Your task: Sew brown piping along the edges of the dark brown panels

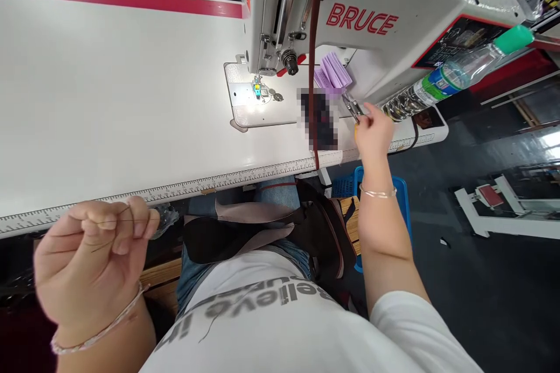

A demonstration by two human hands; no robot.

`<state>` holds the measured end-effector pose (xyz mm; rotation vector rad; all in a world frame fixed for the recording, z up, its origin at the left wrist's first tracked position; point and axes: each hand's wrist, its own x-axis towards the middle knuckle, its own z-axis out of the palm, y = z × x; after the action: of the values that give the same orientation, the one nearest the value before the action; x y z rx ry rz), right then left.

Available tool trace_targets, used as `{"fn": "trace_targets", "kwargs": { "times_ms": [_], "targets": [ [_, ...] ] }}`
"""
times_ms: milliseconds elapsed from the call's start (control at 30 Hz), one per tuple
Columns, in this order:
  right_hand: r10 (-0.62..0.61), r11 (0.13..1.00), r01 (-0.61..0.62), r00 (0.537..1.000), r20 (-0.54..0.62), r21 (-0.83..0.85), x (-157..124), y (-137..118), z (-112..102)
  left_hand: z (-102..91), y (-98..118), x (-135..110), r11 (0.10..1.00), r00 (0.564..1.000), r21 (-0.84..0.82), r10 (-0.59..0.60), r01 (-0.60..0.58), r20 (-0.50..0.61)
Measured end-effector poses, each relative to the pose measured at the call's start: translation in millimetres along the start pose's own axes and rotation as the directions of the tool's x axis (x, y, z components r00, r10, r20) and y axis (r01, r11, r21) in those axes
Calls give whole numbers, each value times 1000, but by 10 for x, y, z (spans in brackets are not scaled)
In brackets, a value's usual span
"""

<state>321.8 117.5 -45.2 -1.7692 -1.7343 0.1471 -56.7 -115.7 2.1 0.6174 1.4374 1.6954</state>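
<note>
My left hand [94, 256] is raised near the table's front edge, fingers curled into a loose fist that pinches a thin dark thread [114, 222]. My right hand [373, 131] reaches to the right side of the white BRUCE sewing machine [363, 17], fingers closed on small metal snips [352, 107] lying on the table. Dark brown leather pieces [245, 233] rest on my lap. A brown strap [314, 58] hangs down from the machine head. Purple tags [333, 73] lie by the machine's base.
A white table [109, 99] with a ruler strip [245, 178] along its front edge carries the machine. A plastic water bottle [459, 73] lies at the right beside the machine. A blue crate [350, 183] stands under the table. Dark floor spreads to the right.
</note>
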Motion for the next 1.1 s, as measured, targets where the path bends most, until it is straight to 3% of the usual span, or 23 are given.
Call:
{"fn": "trace_targets", "kwargs": {
  "times_ms": [100,200,267,333,367,433,500,567,667,733,767,833,933,1000,1100],
  "targets": [
    [7,896,-30,999,53,443,-405,-75,-188,-28,-27,-15,998,998,-11,57,-57,12],
    [28,669,-196,970,240,716,-1013,-282,-180,-14,-25,5,996,996,-64,-51,56,78],
    [-8,490,-406,883,469,772,-1433,-459,-32,37,-15,27,974,974,-95,-193,204,120],
    [-58,321,-620,742,668,716,-1797,-632,186,107,-11,44,942,945,-122,-295,312,141],
    [-94,262,-700,666,740,664,-1947,-709,299,141,-13,46,929,932,-125,-328,348,153],
    [-139,208,-769,589,796,605,-2170,-831,494,189,-26,40,917,915,-116,-359,383,181],
    [-197,270,-764,552,810,586,-2296,-909,621,200,-50,22,919,906,-66,-368,389,210],
    [-268,415,-677,548,792,608,-2352,-945,687,167,-89,7,925,896,25,-372,378,242],
    [-376,683,-377,553,744,626,-2394,-942,756,53,-199,13,933,889,203,-348,298,296],
    [-441,799,-137,528,725,585,-2446,-915,825,-41,-315,39,900,899,406,-304,162,315],
    [-467,829,-32,511,722,559,-2483,-897,867,-86,-384,55,843,906,536,-266,53,329],
    [-509,846,127,479,715,518,-2566,-854,947,-161,-539,89,634,900,745,-172,-209,400],
    [-546,836,260,474,691,483,-2660,-789,1019,-250,-784,130,296,824,811,-114,-505,555],
    [-552,834,304,496,671,461,-2681,-754,1031,-311,-926,148,113,775,796,-186,-594,604],
    [-525,851,338,531,665,403,-2672,-721,1032,-397,-1062,170,-114,720,739,-365,-663,590]
  ]
}}
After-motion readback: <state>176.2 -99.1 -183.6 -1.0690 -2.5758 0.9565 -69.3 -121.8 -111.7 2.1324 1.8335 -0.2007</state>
